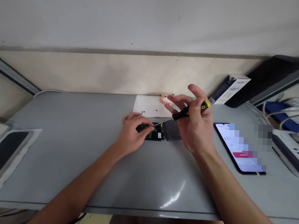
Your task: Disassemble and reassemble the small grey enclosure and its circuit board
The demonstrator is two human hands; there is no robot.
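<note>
My right hand (195,122) grips a screwdriver (182,113) with a black and yellow handle, some of its fingers raised. The thin shaft slants down to the left, its tip reaching the thumb and fingertips of my left hand (133,132). Under that hand lies an opened black electronic device (159,135) with a green circuit board showing. My left fingers close around its left end and hide much of it. A dark flat cover (172,131) rests at the device's right, partly behind my right hand.
Behind the device, a white paper sheet (147,103) bears several tiny dark screws (142,112) and an orange animal-shaped object (166,99). A lit phone (237,149) lies at right, near a power strip (290,152). A box (231,89) stands at the back right.
</note>
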